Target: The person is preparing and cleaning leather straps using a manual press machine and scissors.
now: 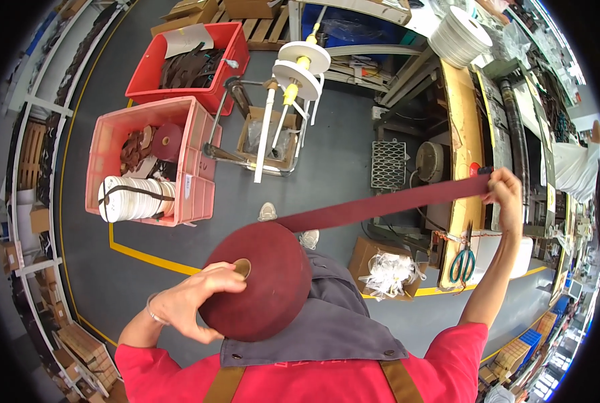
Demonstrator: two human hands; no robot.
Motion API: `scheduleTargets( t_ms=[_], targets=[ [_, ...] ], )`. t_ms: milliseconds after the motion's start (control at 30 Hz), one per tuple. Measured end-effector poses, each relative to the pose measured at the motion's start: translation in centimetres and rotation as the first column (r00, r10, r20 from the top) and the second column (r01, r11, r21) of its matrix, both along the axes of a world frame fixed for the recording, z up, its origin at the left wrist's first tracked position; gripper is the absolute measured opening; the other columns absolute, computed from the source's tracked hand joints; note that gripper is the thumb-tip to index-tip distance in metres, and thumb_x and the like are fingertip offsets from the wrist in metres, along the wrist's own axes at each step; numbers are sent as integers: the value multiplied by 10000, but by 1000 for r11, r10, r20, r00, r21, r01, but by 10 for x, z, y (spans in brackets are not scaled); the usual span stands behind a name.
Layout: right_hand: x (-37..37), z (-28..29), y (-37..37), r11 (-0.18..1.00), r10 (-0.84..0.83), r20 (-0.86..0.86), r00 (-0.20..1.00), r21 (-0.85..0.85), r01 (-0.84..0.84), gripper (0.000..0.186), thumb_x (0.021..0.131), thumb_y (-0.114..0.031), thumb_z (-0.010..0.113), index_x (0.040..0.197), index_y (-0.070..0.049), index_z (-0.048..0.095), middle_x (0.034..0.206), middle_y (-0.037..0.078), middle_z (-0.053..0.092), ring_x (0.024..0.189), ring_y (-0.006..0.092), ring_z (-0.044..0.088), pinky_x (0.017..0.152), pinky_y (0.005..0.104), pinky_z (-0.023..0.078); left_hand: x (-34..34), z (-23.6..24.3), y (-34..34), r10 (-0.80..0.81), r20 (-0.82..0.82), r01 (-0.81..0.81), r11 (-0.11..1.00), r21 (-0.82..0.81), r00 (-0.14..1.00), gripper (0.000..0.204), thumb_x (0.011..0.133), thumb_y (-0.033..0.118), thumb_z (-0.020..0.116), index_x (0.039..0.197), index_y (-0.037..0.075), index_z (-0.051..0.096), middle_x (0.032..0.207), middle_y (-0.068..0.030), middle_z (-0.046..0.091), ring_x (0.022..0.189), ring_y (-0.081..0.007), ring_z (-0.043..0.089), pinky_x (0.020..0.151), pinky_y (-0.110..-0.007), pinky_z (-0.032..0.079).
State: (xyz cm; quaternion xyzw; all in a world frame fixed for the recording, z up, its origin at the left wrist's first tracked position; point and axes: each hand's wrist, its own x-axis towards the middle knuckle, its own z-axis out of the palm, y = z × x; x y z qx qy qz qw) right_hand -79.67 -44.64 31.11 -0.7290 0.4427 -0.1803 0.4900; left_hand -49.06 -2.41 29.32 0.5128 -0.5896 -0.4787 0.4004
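A large roll of dark red webbing with a cardboard core rests against my apron front. My left hand grips its left side, fingers at the core and thumb near the lower edge. From the top of the roll a flat webbing strip stretches to the right, over the floor and the workbench edge. The strip's far end is pinched in my right hand, raised over the bench. A small black and red object sits by those fingers; its kind is unclear.
Teal-handled scissors hang at the workbench. Below stands a cardboard box of white scraps. Ahead is a metal stand with white reels; a pink crate and a red crate stand left. A white spool tops the bench.
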Motion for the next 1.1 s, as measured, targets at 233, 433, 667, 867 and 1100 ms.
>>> scheduleTargets(
  t_ms=[233,433,667,867,1100],
  targets=[
    [10,-147,55,840,331,-868,370,92,-535,234,606,-162,549,752,4,629,742,230,592,757,351,594,719,402,477,13,-72,15,518,-673,-176,842,511,528,875,507,165,716,1242,63,252,1098,-161,492,1054,-239,471,940,-340,339],
    [47,-228,121,639,458,-885,87,260,-724,426,667,-174,584,1077,-67,541,1163,135,489,1090,267,469,847,377,429,26,-142,21,817,-549,-374,459,806,-179,527,756,426,466,1134,60,471,1118,-113,526,978,-247,534,840,-395,443],
    [149,-217,237,453,851,-286,441,-24,-891,810,634,-236,674,1317,-145,248,1361,131,219,1263,286,221,1029,431,186,28,-219,32,785,-444,-429,254,866,-431,422,820,419,389,1056,103,538,1064,-71,568,959,-229,543,821,-390,451],
    [199,-266,268,592,794,-4,609,-230,-773,681,573,-206,718,1170,-55,428,1192,127,461,1127,275,434,955,408,329,27,-258,24,794,-385,-281,279,918,-470,488,787,482,401,1055,99,538,1068,-75,567,960,-243,540,825,-403,448],
    [249,-326,239,628,754,-228,616,-24,-778,540,558,-171,689,1068,-113,520,1023,69,572,922,262,554,746,355,470,122,-379,6,803,270,-520,58,852,532,437,769,406,499,1000,44,576,972,-101,605,922,-221,560,778,-343,449]
  ],
)
